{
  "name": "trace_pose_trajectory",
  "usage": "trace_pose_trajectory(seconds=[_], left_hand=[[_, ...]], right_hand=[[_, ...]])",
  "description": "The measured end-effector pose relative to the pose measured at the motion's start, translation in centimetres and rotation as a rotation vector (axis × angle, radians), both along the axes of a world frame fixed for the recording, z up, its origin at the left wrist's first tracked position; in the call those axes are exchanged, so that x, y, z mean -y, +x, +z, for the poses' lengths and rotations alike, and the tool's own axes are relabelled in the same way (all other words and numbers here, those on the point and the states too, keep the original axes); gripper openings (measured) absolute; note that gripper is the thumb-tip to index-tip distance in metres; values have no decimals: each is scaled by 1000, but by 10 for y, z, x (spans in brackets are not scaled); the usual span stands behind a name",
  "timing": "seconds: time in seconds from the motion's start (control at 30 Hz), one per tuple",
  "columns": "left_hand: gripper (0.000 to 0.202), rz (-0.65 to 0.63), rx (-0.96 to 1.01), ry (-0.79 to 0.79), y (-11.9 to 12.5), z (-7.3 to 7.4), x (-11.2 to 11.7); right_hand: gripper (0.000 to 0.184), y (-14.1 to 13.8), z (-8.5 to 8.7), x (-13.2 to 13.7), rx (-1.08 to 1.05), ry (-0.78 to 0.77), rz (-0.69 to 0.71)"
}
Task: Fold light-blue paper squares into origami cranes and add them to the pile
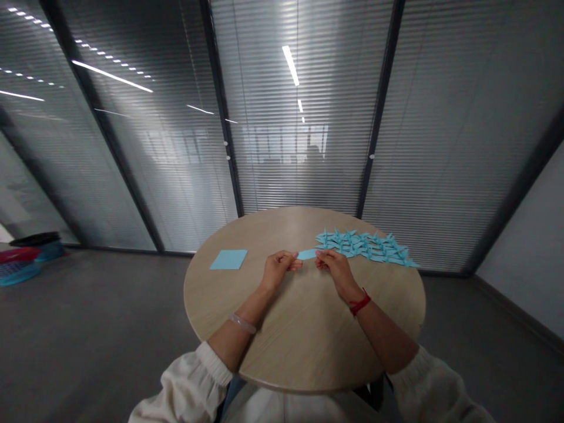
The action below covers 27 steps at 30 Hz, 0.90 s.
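Between my two hands is a small light-blue piece of paper (pixel 307 254), apparently folded into a strip. My left hand (pixel 279 267) pinches its left end between thumb and fingers. The right end is pinched by my right hand (pixel 335 270). Both hands are held over the middle of the round table. Just beyond my right hand, folded blue paper cranes (pixel 363 245) lie in close rows. A flat square of blue paper (pixel 228 259) rests on the table to the left of my left hand.
The round wooden table (pixel 304 346) stands in front of me, its far edge near a glass partition with blinds (pixel 299 176). On the floor at far left are a red and blue basket (pixel 20 267) and a dark-rimmed blue one (pixel 46 248). A white wall (pixel 529 252) rises at right.
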State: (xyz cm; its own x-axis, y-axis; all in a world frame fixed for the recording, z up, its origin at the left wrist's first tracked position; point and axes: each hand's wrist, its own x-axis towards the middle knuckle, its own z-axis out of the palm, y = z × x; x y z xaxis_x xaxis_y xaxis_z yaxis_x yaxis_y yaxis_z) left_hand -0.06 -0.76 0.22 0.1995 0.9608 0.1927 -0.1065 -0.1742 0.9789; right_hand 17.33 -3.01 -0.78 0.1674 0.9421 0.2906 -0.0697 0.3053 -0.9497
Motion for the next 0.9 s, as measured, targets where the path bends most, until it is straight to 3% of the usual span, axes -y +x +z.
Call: trace_pose_trajectory(seconds=[0.2,0.37,0.5,0.63,0.9], left_hand=[[44,-299,-101,-87,6,-3,7],[44,-438,-192,-110,3,0,11],[47,-465,-236,-28,2,-3,8],[47,-510,-240,-48,1,-4,8],[44,-460,-298,-103,0,1,12]], right_hand=[[29,7,-5,-3,-12,92,-143],[23,9,2,-1,142,98,-147],[22,3,5,4,395,117,6],[19,-3,-3,2,477,115,143],[23,-3,-15,-4,572,71,35]])
